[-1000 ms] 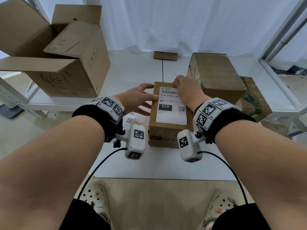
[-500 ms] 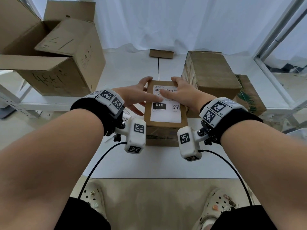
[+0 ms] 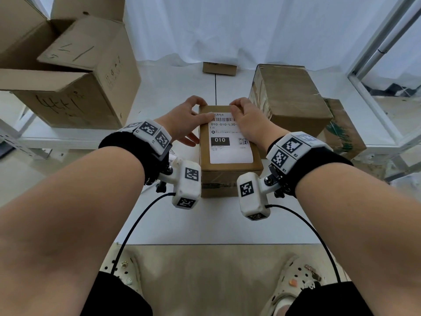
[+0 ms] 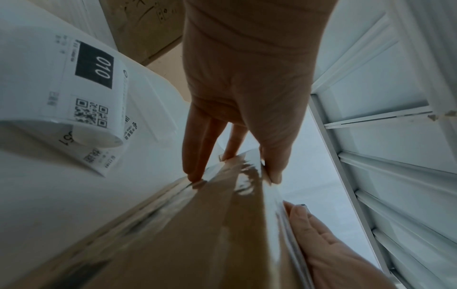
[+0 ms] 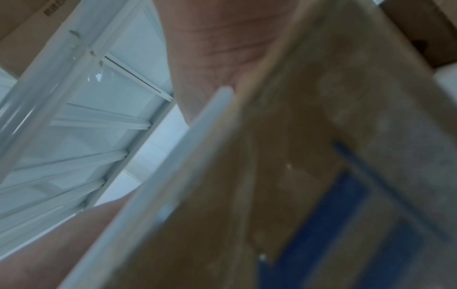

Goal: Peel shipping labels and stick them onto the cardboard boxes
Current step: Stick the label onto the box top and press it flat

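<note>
A small brown cardboard box (image 3: pixel 230 176) stands on the white table in front of me, and a white shipping label (image 3: pixel 230 144) marked 010 lies flat on its top. My left hand (image 3: pixel 189 119) rests at the box's far left corner, thumb on the label's barcode end, with straight fingers (image 4: pixel 197 152) touching the box's edge. My right hand (image 3: pixel 245 117) lies flat over the label's far right corner. In the right wrist view the box (image 5: pixel 321 156) fills the blurred frame. A roll of printed labels (image 4: pixel 94 97) lies on the table left of the box.
A large open cardboard box (image 3: pixel 75 87) stands at the left. On the right a closed taped box (image 3: pixel 289 99) sits close to the small one, with a green-printed box (image 3: pixel 341 131) behind it. A flat small box (image 3: pixel 219 68) lies at the back. A white metal frame (image 3: pixel 376 53) borders the right.
Both hands have slid from the label's upper middle out to the box's far corners. The box and label have stayed where they were.
</note>
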Motion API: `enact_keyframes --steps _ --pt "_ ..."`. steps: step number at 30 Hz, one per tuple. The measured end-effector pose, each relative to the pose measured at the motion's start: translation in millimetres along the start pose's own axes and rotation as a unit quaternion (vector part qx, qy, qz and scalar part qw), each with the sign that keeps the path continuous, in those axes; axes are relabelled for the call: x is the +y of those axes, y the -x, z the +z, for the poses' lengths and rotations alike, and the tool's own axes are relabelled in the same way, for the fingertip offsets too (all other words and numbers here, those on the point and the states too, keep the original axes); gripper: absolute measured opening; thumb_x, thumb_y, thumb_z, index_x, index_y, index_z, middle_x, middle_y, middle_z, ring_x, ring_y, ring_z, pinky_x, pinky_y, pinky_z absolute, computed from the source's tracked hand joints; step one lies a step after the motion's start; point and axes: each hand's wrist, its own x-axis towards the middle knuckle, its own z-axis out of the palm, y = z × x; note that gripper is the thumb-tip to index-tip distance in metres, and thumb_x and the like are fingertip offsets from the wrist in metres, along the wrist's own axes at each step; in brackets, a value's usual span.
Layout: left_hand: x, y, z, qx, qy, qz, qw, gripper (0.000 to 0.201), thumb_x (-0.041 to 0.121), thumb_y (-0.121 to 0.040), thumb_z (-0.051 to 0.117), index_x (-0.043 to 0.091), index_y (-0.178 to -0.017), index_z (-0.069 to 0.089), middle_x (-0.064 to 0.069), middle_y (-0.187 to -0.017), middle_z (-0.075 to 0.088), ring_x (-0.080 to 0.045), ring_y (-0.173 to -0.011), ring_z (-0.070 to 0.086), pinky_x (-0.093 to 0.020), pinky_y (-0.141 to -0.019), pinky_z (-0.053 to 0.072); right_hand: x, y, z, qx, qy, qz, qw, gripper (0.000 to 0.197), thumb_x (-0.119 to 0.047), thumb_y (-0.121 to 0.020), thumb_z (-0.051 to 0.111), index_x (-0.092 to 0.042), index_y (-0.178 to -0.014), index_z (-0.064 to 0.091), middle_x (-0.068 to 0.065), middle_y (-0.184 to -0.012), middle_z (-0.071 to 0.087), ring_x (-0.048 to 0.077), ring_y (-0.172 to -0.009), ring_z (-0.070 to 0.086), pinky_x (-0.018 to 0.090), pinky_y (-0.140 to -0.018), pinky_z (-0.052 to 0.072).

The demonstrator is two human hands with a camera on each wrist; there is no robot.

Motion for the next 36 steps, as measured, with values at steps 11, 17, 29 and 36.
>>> enact_keyframes --steps 11,17,29,36 --pt "5.4 -1.7 14.0 0.084 -0.079 0.017 0.993 0.037 0.051 -0.094 0.039 0.025 -0.120 0.040 -0.008 -0.101 0.066 -0.028 -0.072 0.070 -0.044 -0.063 0.061 -3.4 7.4 -1.5 0.005 -0.049 0.003 0.999 0.039 -0.035 -0.103 0.028 -0.012 -0.130 0.045 0.002 -0.100 0.056 0.016 -0.088 0.059 0.031 -0.076 0.052" --pt "10.9 -1.3 12.1 -0.011 -0.117 -0.022 0.993 0.075 0.057 -0.074 0.068 0.026 -0.128 0.026 -0.006 -0.105 0.062 -0.027 -0.088 0.067 -0.044 -0.069 0.060 -7.5 15.4 -2.9 -0.043 -0.095 0.023 0.994 0.089 -0.075 -0.080 0.002 -0.021 -0.145 0.031 0.012 -0.139 0.049 0.029 -0.120 0.055 0.048 -0.104 0.043" --pt "10.4 5.1 10.5 0.109 -0.074 0.019 0.991 0.046 0.040 -0.099 0.033 0.016 -0.138 0.032 -0.011 -0.123 0.057 -0.026 -0.097 0.062 -0.038 -0.072 0.058 -12.3 15.9 -5.2 -0.044 0.084 -0.025 0.995 0.080 -0.066 -0.090 0.004 -0.016 -0.152 0.011 0.008 -0.160 0.005 0.022 -0.148 -0.002 0.042 -0.118 0.000" --pt "5.2 50.4 -3.2 -0.119 -0.268 0.101 0.951 0.072 0.045 -0.090 0.054 0.028 -0.150 0.018 0.012 -0.159 0.000 -0.015 -0.146 0.006 -0.036 -0.118 0.009 -21.5 50.1 -24.5 -0.143 0.158 -0.061 0.975 0.059 -0.049 -0.101 0.011 -0.019 -0.152 0.011 -0.002 -0.160 0.005 0.011 -0.147 -0.002 0.032 -0.119 -0.003"
